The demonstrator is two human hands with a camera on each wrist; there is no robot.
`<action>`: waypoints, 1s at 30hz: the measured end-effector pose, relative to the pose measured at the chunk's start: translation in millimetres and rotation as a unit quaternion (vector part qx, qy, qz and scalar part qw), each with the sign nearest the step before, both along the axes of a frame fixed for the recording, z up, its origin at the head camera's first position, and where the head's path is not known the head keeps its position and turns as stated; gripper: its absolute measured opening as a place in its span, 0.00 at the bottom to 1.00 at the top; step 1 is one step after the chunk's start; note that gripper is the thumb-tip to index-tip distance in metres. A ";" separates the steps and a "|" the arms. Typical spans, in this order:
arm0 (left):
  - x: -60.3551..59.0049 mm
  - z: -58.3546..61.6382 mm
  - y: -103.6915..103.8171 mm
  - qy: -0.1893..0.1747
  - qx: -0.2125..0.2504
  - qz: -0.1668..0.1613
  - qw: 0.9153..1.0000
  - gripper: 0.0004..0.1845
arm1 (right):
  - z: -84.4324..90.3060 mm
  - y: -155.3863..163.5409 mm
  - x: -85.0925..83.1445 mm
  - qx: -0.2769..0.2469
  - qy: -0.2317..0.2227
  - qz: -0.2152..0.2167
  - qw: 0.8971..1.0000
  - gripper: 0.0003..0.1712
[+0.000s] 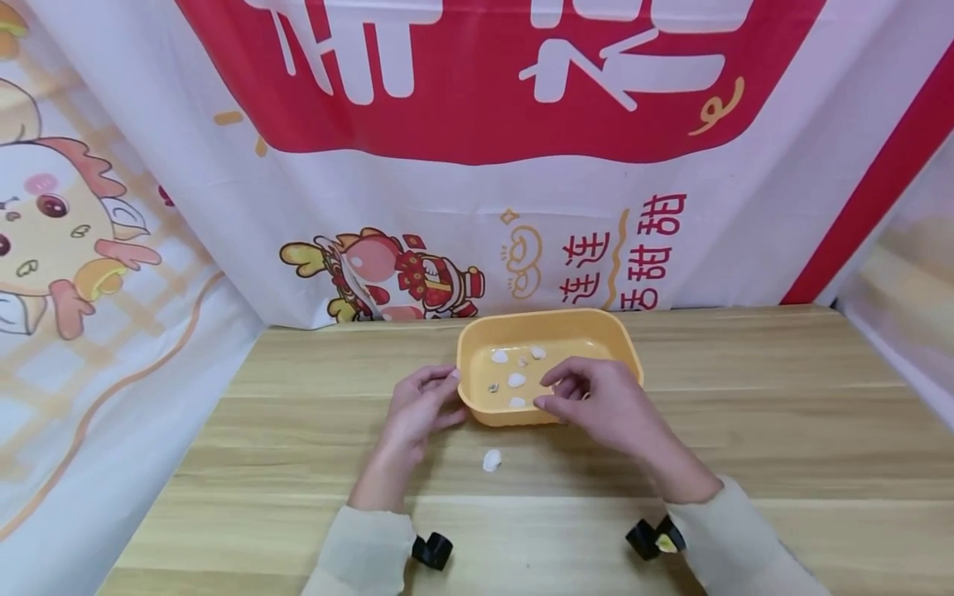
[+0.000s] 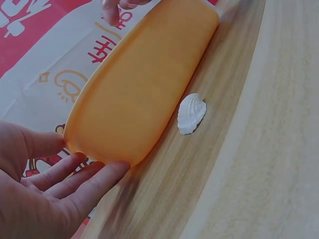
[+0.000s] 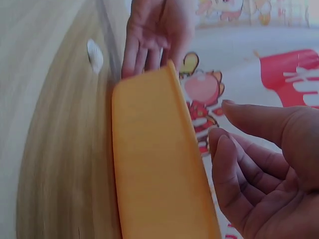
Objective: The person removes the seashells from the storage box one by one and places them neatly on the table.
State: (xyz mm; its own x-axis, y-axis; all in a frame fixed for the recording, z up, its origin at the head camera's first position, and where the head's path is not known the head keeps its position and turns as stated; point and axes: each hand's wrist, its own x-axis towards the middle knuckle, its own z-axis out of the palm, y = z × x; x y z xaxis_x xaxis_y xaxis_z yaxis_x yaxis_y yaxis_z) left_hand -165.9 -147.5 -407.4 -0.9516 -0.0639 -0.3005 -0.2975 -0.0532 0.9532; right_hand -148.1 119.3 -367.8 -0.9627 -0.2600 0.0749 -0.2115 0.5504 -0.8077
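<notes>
A yellow plastic tub (image 1: 544,319) stands on the wooden table and holds several small white shells (image 1: 516,380). My left hand (image 1: 447,393) rests with straight fingers against the tub's near left corner; the left wrist view shows its fingers (image 2: 79,181) touching the tub's wall (image 2: 144,89). My right hand (image 1: 551,391) hovers over the tub's near rim, fingers relaxed and holding nothing; its fingers (image 3: 249,159) show beside the tub (image 3: 154,164). One white ridged shell (image 1: 491,460) (image 2: 191,113) lies on the table just in front of the tub, between my hands.
A red and white printed cloth (image 1: 477,165) hangs behind and along both sides of the table (image 1: 745,430). Black wrist cameras (image 1: 432,550) (image 1: 654,536) sit at both cuffs. Bare wood extends left and right of the tub.
</notes>
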 end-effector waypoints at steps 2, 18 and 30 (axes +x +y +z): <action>-0.2 -1.0 -0.4 -0.001 -0.001 0.001 1.000 0.20 | -2.1 4.9 -3.7 -0.001 -0.001 -0.009 1.000 0.14; -0.9 -3.7 -0.6 0.001 -0.002 0.003 1.000 0.19 | -4.0 26.5 -18.0 -0.011 -0.015 -0.045 0.999 0.13; -0.5 -2.2 -0.8 0.000 -0.005 0.008 1.000 0.18 | -6.1 15.1 -30.2 0.006 -0.004 -0.051 0.999 0.12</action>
State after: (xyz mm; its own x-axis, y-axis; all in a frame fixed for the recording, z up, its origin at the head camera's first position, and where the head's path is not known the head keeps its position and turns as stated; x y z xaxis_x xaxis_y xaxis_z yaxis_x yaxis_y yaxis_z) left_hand -166.4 -148.3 -409.6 -0.9508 -0.0817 -0.2990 -0.2959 -0.0480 0.9540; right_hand -178.3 134.5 -373.9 -0.9846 -0.1623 0.0656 -0.1487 0.5778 -0.8026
